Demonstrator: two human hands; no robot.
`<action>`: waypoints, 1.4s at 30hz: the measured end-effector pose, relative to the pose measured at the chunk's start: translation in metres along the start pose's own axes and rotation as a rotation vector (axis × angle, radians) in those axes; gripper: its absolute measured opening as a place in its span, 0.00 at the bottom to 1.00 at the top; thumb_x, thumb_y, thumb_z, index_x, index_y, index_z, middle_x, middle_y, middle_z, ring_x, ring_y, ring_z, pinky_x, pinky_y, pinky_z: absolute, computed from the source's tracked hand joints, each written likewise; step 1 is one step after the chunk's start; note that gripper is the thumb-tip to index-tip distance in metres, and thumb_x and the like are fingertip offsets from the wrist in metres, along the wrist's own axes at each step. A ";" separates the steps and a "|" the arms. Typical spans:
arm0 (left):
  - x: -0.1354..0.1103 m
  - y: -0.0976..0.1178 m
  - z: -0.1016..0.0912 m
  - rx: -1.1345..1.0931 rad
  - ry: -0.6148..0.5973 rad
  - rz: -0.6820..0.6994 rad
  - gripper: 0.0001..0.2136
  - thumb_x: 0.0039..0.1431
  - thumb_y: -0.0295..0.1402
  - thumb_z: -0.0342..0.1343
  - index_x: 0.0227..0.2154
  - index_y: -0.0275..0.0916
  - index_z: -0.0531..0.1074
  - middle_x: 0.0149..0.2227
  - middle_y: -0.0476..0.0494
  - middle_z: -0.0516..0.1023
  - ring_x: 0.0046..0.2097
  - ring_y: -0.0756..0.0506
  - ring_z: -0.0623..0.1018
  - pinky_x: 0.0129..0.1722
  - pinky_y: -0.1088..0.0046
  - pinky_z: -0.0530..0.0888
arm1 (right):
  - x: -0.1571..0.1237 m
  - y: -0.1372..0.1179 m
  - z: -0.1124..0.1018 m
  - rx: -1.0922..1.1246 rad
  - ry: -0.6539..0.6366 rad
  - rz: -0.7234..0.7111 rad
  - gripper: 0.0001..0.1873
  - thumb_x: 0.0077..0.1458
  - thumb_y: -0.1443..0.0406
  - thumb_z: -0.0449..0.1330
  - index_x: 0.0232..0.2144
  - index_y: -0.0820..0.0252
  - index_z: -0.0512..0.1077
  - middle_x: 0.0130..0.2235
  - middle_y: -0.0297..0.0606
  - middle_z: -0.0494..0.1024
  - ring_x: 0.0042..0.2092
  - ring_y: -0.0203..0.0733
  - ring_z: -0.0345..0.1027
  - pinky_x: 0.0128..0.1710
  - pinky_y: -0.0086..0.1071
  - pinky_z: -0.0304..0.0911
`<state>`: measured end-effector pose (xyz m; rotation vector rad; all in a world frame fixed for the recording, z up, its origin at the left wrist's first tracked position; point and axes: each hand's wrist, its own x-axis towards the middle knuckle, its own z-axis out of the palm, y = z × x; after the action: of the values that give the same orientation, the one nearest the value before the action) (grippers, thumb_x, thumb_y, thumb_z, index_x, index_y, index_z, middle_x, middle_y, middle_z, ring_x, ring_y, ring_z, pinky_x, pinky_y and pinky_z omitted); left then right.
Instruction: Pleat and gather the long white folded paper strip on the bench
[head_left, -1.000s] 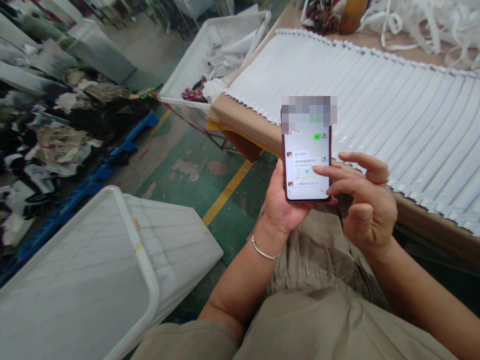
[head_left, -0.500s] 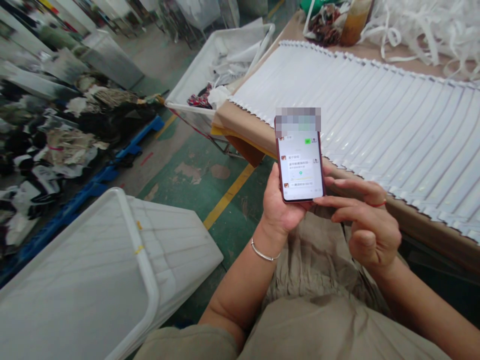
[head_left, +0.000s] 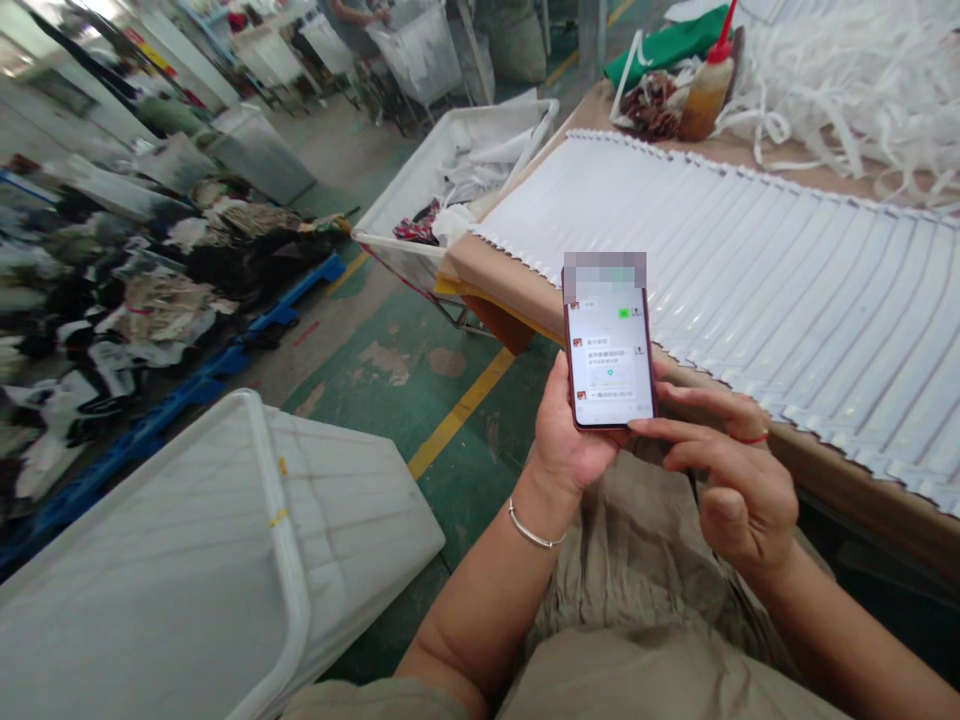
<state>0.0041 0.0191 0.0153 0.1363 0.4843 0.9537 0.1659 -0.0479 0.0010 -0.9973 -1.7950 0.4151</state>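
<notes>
My left hand is wrapped round a red-edged phone and holds it upright above my lap, its lit screen showing a chat. My right hand is beside it, index finger stretched to the phone's bottom right corner, other fingers loosely curled. A silver bangle sits on my left wrist and a red band on a right finger. Just beyond the phone, a long row of overlapping white strips lies on the brown worktable.
A white fabric bin stands at my lower left and another white bin with scraps at the table's end. Dark clothing piles sit on blue pallets at left. A sauce-type bottle and tangled white straps lie on the table's far side.
My right index finger came off the screen and dropped to the phone's lower corner. The view tilted up, so more of the room's far side shows.
</notes>
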 end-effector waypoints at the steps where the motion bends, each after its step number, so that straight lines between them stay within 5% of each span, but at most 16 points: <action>1: 0.000 0.000 -0.001 -0.003 -0.002 0.001 0.34 0.70 0.54 0.35 0.60 0.32 0.72 0.45 0.31 0.84 0.42 0.38 0.83 0.43 0.63 0.77 | 0.000 0.000 0.000 0.004 -0.004 0.003 0.24 0.71 0.50 0.44 0.34 0.55 0.72 0.47 0.39 0.83 0.62 0.60 0.65 0.60 0.61 0.57; 42: -0.003 0.000 -0.008 -0.068 -0.021 -0.040 0.37 0.69 0.58 0.35 0.59 0.30 0.72 0.48 0.29 0.82 0.43 0.38 0.82 0.42 0.63 0.76 | -0.008 -0.003 0.001 0.002 -0.016 0.001 0.22 0.70 0.51 0.46 0.36 0.54 0.73 0.49 0.39 0.83 0.63 0.59 0.63 0.62 0.61 0.53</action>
<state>-0.0012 0.0161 0.0098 0.0749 0.4330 0.9272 0.1649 -0.0558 -0.0019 -0.9961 -1.8081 0.4259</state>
